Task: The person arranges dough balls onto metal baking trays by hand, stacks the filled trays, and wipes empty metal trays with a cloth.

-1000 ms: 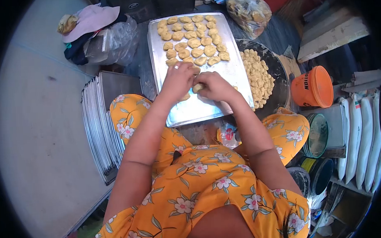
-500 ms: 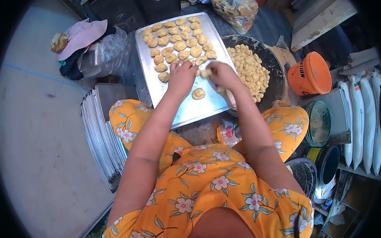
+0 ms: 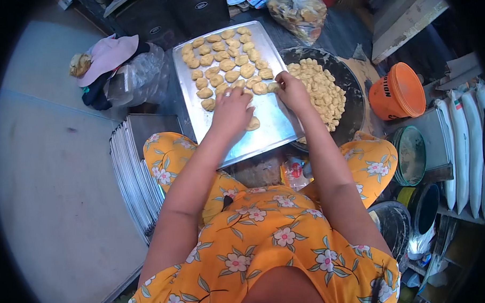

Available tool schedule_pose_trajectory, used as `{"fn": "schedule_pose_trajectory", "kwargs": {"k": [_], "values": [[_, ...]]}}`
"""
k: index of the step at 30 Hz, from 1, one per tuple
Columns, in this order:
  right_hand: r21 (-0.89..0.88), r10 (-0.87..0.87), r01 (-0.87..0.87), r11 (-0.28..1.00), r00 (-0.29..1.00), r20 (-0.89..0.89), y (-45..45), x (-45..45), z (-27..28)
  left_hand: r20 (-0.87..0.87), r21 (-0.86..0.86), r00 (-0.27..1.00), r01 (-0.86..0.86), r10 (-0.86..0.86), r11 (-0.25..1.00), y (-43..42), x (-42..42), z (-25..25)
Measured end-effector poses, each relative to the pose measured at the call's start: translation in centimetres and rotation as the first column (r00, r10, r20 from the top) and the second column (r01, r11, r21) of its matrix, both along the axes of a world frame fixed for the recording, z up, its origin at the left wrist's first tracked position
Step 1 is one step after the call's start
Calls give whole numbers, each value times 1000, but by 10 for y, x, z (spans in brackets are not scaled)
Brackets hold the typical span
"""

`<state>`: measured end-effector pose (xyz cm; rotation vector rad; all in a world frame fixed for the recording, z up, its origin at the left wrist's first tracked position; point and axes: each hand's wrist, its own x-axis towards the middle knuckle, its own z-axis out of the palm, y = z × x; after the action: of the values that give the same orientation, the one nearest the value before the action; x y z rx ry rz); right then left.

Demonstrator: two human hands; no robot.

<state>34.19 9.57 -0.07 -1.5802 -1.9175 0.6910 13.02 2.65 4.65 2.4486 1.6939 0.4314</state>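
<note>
A metal baking tray (image 3: 221, 147) holds rows of yellowish dough pieces (image 3: 226, 65). My left hand (image 3: 233, 110) lies over the tray's middle, fingers stretched toward the lowest row, a ring on one of them. A single dough piece (image 3: 253, 123) sits by its thumb, partly covered. At the right end of that row, my right hand (image 3: 294, 93) pinches a small dough piece (image 3: 273, 87) between thumb and fingers, close to the tray surface. Right of the tray, a wide black basin (image 3: 353, 102) holds a heap of small dough lumps (image 3: 320, 90).
An orange bucket (image 3: 395, 92) stands right of the basin. Stacked trays (image 3: 134, 176) lean at the left, below a pink hat (image 3: 108, 53) and clear plastic (image 3: 143, 75). A filled plastic bag (image 3: 297, 13) lies behind the tray; a green-rimmed container (image 3: 412, 155) is at the right.
My right hand has shifted slightly right and down, off the middle of the row to its end. My left hand has moved slightly down, nearer the single dough piece. The view has tilted a little.
</note>
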Motion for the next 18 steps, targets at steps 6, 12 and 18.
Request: {"fn": "schedule_pose_trajectory", "kwargs": {"k": [6, 12, 18], "values": [[-79, 441, -441, 894, 897, -13, -41, -34, 31, 59, -244, 977, -187, 207, 952, -59, -58, -1], [114, 315, -305, 946, 946, -82, -63, -105, 12, 261, -39, 908, -329, 327, 944, -44, -64, -23], [270, 239, -218, 938, 970, -45, -60, -104, -10, 259, -35, 939, -227, 228, 973, -39, -65, -29]]}}
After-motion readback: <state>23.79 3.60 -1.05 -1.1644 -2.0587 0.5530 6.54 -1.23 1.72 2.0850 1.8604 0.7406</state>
